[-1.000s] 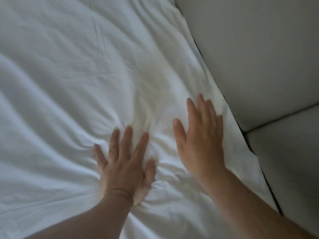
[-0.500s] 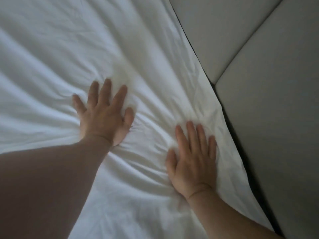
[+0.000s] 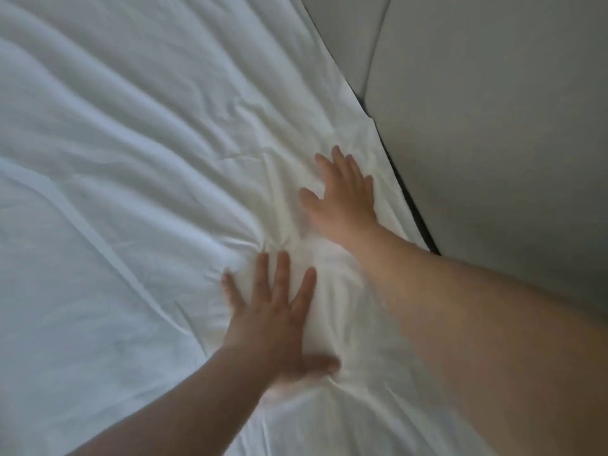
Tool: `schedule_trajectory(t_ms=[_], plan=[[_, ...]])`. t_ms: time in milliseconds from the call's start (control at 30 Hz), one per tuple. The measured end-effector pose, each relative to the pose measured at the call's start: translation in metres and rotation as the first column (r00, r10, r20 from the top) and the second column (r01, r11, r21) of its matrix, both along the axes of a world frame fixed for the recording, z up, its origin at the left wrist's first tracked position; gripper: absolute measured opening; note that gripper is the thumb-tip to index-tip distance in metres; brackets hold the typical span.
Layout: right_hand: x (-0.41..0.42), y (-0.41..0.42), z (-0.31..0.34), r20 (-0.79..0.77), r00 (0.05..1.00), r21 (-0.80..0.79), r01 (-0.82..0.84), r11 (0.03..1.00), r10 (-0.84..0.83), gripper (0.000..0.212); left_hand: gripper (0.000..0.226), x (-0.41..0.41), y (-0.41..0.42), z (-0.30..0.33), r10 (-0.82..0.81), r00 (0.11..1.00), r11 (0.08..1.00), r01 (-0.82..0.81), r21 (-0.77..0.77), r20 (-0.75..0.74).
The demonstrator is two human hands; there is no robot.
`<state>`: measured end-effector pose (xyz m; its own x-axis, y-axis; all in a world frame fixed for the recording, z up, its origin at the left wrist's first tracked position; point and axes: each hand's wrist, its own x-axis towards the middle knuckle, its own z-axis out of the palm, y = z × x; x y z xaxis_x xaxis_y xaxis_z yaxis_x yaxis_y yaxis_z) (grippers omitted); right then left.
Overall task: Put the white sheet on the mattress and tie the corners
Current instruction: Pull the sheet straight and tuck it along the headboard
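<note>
White sheet (image 3: 138,166) lay spread over the mattress, covering nearly the whole view and rumpled into long folds that ran toward the two hands. The mattress itself was hidden under the cloth. The left hand (image 3: 273,320) pressed flat on the sheet near the lower middle, its fingers straight and spread, its thumb out to the side, holding nothing. The right hand (image 3: 342,199) lay flat on the sheet further up and closer to the bed's right edge, fingers straight and close together, likewise gripping nothing; it was somewhat blurred. Small creases bunched in the cloth between the two hands. The right forearm (image 3: 477,324) crossed the lower right of the view and hid the sheet beneath it. Just beside the sheet's right edge ran a dark narrow gap (image 3: 418,218), and beyond that stood grey padded panels (image 3: 493,126) with a seam between them at the upper right. No corner of the sheet showed.
</note>
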<state>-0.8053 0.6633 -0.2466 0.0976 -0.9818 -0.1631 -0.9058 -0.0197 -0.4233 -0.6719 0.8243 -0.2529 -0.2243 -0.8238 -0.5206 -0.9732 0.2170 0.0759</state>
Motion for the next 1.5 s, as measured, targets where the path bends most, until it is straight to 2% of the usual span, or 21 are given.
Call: schedule_trajectory(t_ms=[100, 167, 267, 433, 533, 600, 667, 733, 833, 900, 967, 1000, 1033, 1133, 1167, 1267, 1300, 1333, 1400, 1467, 1500], plan=[[-0.028, 0.103, 0.020, 0.014, 1.000, -0.118, 0.008, 0.993, -0.006, 0.062, 0.134, -0.008, -0.004, 0.009, 0.040, 0.997, 0.997, -0.043, 0.060, 0.058], [-0.074, 0.177, 0.008, -0.156, 0.983, -0.025, -0.099, 0.995, 0.094, 0.064, 0.127, -0.019, 0.013, 0.020, 0.078, 0.996, 0.995, -0.080, 0.065, 0.041], [-0.139, 0.217, -0.009, -0.326, 0.945, 0.049, 0.007, 0.999, 0.009, 0.068, 0.112, -0.040, 0.074, 0.042, -0.012, 1.000, 0.996, 0.013, 0.087, -0.019], [-0.118, 0.236, 0.039, -0.120, 0.980, -0.055, 0.153, 0.987, -0.158, 0.052, 0.105, -0.058, 0.191, 0.055, -0.180, 0.975, 0.951, 0.206, 0.230, -0.132], [-0.111, 0.332, 0.050, -0.143, 0.988, -0.087, -0.064, 0.994, 0.051, 0.056, 0.106, -0.061, 0.239, 0.056, -0.244, 0.965, 0.921, 0.263, 0.289, -0.098], [-0.129, 0.397, 0.029, -0.285, 0.939, 0.058, -0.185, 0.981, 0.194, 0.063, 0.106, -0.061, 0.263, 0.055, -0.284, 0.956, 0.910, 0.292, 0.296, -0.070], [-0.159, 0.439, 0.009, -0.394, 0.916, 0.136, -0.029, 0.990, 0.081, 0.070, 0.104, -0.057, 0.284, 0.055, -0.306, 0.950, 0.898, 0.309, 0.314, -0.060], [-0.179, 0.462, 0.009, -0.441, 0.877, 0.172, 0.292, 0.941, -0.191, 0.070, 0.102, -0.053, 0.306, 0.057, -0.348, 0.936, 0.883, 0.344, 0.319, -0.048], [-0.175, 0.476, 0.029, -0.411, 0.790, 0.068, 0.524, 0.849, -0.454, 0.067, 0.100, -0.047, 0.331, 0.058, -0.368, 0.930, 0.883, 0.358, 0.303, -0.025], [-0.165, 0.510, 0.038, -0.390, 0.860, -0.011, 0.354, 0.935, -0.330, 0.063, 0.101, -0.048, 0.349, 0.058, -0.390, 0.921, 0.879, 0.374, 0.294, -0.005], [-0.161, 0.571, 0.031, -0.368, 0.930, 0.091, 0.025, 0.996, 0.010, 0.063, 0.102, -0.054, 0.369, 0.057, -0.409, 0.912, 0.876, 0.397, 0.275, -0.013], [-0.171, 0.595, 0.025, -0.375, 0.916, 0.170, -0.081, 0.982, 0.141, 0.065, 0.101, -0.058, 0.377, 0.057, -0.417, 0.909, 0.872, 0.407, 0.273, -0.022], [-0.186, 0.609, 0.023, -0.382, 0.909, 0.252, -0.071, 0.965, 0.167, 0.068, 0.100, -0.061, 0.385, 0.057, -0.433, 0.901, 0.863, 0.425, 0.272, -0.031], [-0.218, 0.622, 0.020, -0.497, 0.852, 0.340, 0.367, 0.866, -0.166, 0.080, 0.096, -0.066, 0.406, 0.058, -0.485, 0.874, 0.836, 0.473, 0.278, -0.027], [-0.220, 0.620, 0.020, -0.493, 0.837, 0.343, 0.438, 0.831, -0.237, 0.080, 0.094, -0.066, 0.412, 0.058, -0.488, 0.873, 0.836, 0.474, 0.277, -0.022], [-0.205, 0.615, 0.036, -0.306, 0.801, 0.220, 0.585, 0.780, -0.515, 0.068, 0.095, -0.067, 0.435, 0.061, -0.497, 0.868, 0.833, 0.480, 0.274, -0.010], [-0.201, 0.618, 0.042, -0.214, 0.725, 0.178, 0.688, 0.703, -0.655, 0.063, 0.096, -0.068, 0.443, 0.063, -0.497, 0.868, 0.834, 0.481, 0.270, -0.011], [-0.199, 0.619, 0.045, -0.091, 0.581, 0.199, 0.807, 0.557, -0.809, 0.059, 0.096, -0.069, 0.449, 0.064, -0.488, 0.873, 0.839, 0.475, 0.265, -0.017], [-0.203, 0.623, 0.037, -0.004, 0.279, 0.397, 0.882, 0.254, -0.960, 0.057, 0.092, -0.071, 0.464, 0.067, -0.485, 0.874, 0.840, 0.471, 0.268, -0.016], [-0.205, 0.625, 0.024, -0.112, 0.335, 0.507, 0.829, 0.236, -0.935, 0.050, 0.089, -0.068, 0.473, 0.069, -0.495, 0.869, 0.839, 0.479, 0.257, -0.004], [-0.205, 0.630, 0.013, -0.113, 0.432, 0.486, 0.810, 0.329, -0.895, 0.046, 0.090, -0.064, 0.479, 0.066, -0.511, 0.860, 0.835, 0.493, 0.244, 0.010]])
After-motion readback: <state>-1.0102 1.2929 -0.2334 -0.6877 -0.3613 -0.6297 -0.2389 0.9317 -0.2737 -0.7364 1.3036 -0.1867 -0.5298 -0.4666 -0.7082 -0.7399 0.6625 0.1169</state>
